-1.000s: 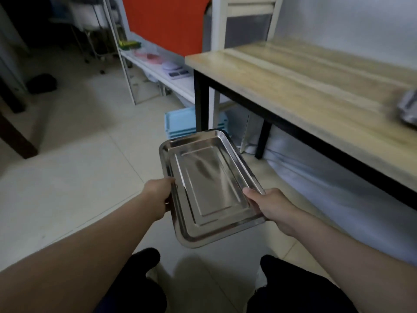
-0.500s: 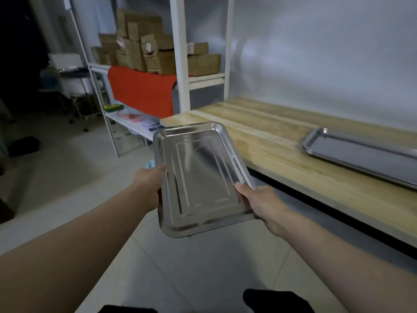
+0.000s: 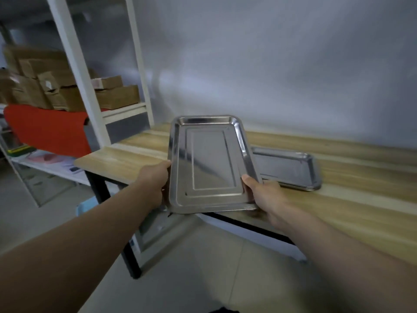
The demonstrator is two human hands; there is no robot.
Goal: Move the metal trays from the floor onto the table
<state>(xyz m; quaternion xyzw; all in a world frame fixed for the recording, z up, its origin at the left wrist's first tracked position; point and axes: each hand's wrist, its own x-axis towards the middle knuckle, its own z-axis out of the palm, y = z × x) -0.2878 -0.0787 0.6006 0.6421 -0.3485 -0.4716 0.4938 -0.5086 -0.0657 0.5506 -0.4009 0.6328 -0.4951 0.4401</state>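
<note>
I hold a shiny rectangular metal tray (image 3: pixel 209 163) in both hands, in the air above the front edge of the wooden table (image 3: pixel 126 161), its far end tipped up toward the wall. My left hand (image 3: pixel 154 180) grips the tray's left rim, and my right hand (image 3: pixel 262 193) grips its near right corner. Just right of it, a stack of similar metal trays (image 3: pixel 291 169) lies flat on the tabletop.
A white shelving unit (image 3: pixel 74 64) stands left of the table with cardboard boxes (image 3: pixel 67 91) and a red cloth (image 3: pixel 52 129). A light blue object (image 3: pixel 86 205) sits on the pale tiled floor by the black table leg (image 3: pixel 129 256). A grey wall backs the table.
The tray has risen from near floor level and travelled right, from beside the table's corner to above its front edge. My view has lifted, and the stack on the table has come into sight.
</note>
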